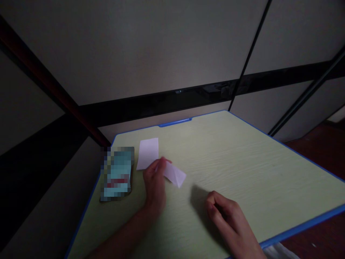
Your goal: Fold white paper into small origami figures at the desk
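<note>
A small folded piece of white paper (175, 175) is pinched between the thumb and fingers of my left hand (156, 183), just above the table. Behind that hand a flat white sheet of paper (148, 153) lies on the table, its lower right corner partly covered by the hand. My right hand (226, 216) is curled over the front part of the table, thumb against the fingers, and casts a shadow to its left. Whether anything small sits between those fingertips is not visible.
A pixelated teal item (118, 174) lies at the table's left edge. The pale wood-grain table (242, 154) has a blue rim and a blue handle-like strip (175, 122) at the back. Directly behind it stand cabinet panels (161, 46) with a glossy black band (161, 103).
</note>
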The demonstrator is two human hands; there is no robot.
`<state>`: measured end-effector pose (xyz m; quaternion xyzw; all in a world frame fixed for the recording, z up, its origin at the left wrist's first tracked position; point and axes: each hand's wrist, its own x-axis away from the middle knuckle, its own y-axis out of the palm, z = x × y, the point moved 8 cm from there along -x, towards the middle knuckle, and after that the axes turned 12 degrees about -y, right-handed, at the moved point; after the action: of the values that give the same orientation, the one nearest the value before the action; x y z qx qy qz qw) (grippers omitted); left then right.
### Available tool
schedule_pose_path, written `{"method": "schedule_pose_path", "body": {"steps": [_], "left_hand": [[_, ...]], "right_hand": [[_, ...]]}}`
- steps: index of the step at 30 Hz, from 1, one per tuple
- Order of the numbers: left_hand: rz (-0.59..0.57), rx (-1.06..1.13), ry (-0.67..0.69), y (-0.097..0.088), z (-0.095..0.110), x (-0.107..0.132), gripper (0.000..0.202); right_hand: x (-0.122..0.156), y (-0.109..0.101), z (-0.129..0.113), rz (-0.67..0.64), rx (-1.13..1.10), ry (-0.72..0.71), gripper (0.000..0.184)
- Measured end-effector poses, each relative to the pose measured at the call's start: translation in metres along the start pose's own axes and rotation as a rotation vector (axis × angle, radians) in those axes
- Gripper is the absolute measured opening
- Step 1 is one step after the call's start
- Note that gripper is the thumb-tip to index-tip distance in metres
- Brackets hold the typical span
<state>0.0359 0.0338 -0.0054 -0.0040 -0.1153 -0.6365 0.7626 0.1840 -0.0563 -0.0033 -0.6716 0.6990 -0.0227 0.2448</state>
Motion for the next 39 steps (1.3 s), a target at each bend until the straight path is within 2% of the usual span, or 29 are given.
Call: {"method": "schedule_pose_path", "body": {"steps": [1, 2, 4, 6, 8, 13, 18, 22, 24, 27, 28, 29, 33, 34, 36, 39], "left_hand": [[0.006, 0.019, 0.002, -0.001, -0.001, 0.0, 0.023], [-0.046, 0.001, -0.017, 0.005, -0.003, 0.003, 0.023], [-0.247, -0.099, -0.056, 0.026, -0.009, 0.018, 0.028], [-0.43, -0.201, -0.029, 0.044, -0.011, 0.038, 0.028], [-0.54, -0.257, -0.008, 0.054, -0.01, 0.053, 0.028], [-0.594, -0.492, 0.245, 0.059, 0.006, 0.055, 0.016], [-0.611, -0.649, 0.526, 0.06, 0.012, 0.059, 0.019], [-0.598, -0.735, 0.643, 0.058, 0.012, 0.055, 0.021], [-0.527, -0.696, 0.618, 0.051, 0.018, 0.042, 0.021], [-0.265, -0.492, 0.402, 0.027, 0.028, 0.013, 0.017], [-0.243, -0.41, 0.33, 0.023, 0.027, 0.009, 0.017], [-0.3, -0.336, 0.262, 0.026, 0.024, 0.01, 0.018], [-0.794, -0.264, 0.01, 0.062, -0.002, 0.047, 0.017], [-0.878, -0.276, -0.017, 0.067, -0.008, 0.057, 0.011], [-0.904, -0.342, 0.009, 0.07, -0.013, 0.067, 0.011], [-0.849, -0.365, 0.038, 0.067, -0.014, 0.065, 0.018]], "right_hand": [[0.0, -0.002, 0.001, 0.03, -0.011, 0.007, 0.025], [0.0, -0.005, 0.001, 0.072, -0.01, 0.023, 0.025], [-0.002, -0.004, 0.0, 0.073, -0.013, 0.022, 0.022], [-0.003, 0.001, -0.002, 0.025, -0.021, 0.017, 0.022], [-0.004, 0.004, -0.002, -0.006, -0.03, 0.022, 0.028], [0.0, -0.005, 0.005, 0.069, -0.024, 0.097, 0.032], [0.001, -0.008, 0.005, 0.106, 0.002, 0.097, 0.031], [0.002, -0.01, 0.002, 0.139, 0.023, 0.089, 0.032], [0.005, -0.014, 0.005, 0.201, -0.018, 0.118, 0.033], [0.013, -0.022, 0.019, 0.314, -0.176, 0.214, 0.035], [0.014, -0.022, 0.023, 0.325, -0.239, 0.238, 0.034], [0.014, -0.02, 0.026, 0.317, -0.3, 0.247, 0.034], [0.01, -0.013, 0.031, 0.288, -0.512, 0.229, 0.031], [0.009, -0.01, 0.03, 0.27, -0.545, 0.22, 0.031], [0.007, -0.007, 0.028, 0.236, -0.547, 0.208, 0.03], [0.006, -0.016, 0.022, 0.29, -0.36, 0.143, 0.016]]}}
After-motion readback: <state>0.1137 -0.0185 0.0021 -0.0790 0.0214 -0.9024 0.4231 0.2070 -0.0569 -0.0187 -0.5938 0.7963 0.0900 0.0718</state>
